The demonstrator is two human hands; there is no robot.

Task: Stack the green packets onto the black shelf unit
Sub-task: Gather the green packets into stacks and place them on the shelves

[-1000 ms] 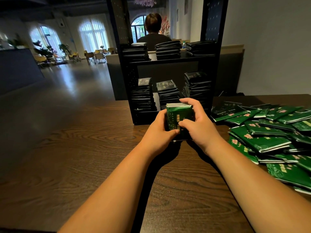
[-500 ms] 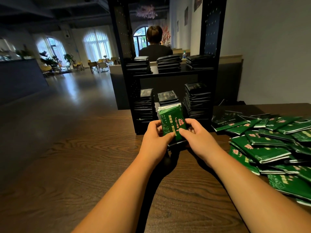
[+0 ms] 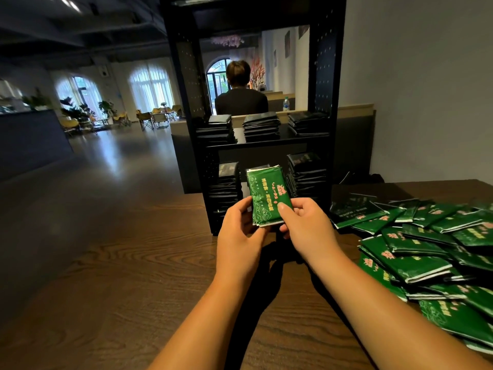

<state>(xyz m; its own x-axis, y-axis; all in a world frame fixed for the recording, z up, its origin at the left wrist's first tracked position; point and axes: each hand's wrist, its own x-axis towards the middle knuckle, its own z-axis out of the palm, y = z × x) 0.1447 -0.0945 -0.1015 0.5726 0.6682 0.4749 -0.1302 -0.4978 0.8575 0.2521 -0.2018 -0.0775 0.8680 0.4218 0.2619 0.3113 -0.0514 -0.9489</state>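
Held bundle (image 3: 268, 198): green packets, gripped upright before the lower shelf, above the worktop (image 3: 133, 289).
Left hand (image 3: 240, 231): fingers curled round the left edge.
Right hand (image 3: 306, 228): thumb pressed on the printed face; fingers hidden behind.
Change: the bundle was raised and turned face-on within the last second.
Implication: squaring was judged finished, with placement into the black shelf unit (image 3: 324, 102) next; loose packets (image 3: 426, 249) were left waiting.

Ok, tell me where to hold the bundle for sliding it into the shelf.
Grip the bundle at its lower short end, one hand from each side, as the left hand and right hand do now. It stands nearly upright, so the upper end is free and should enter the shelf first.
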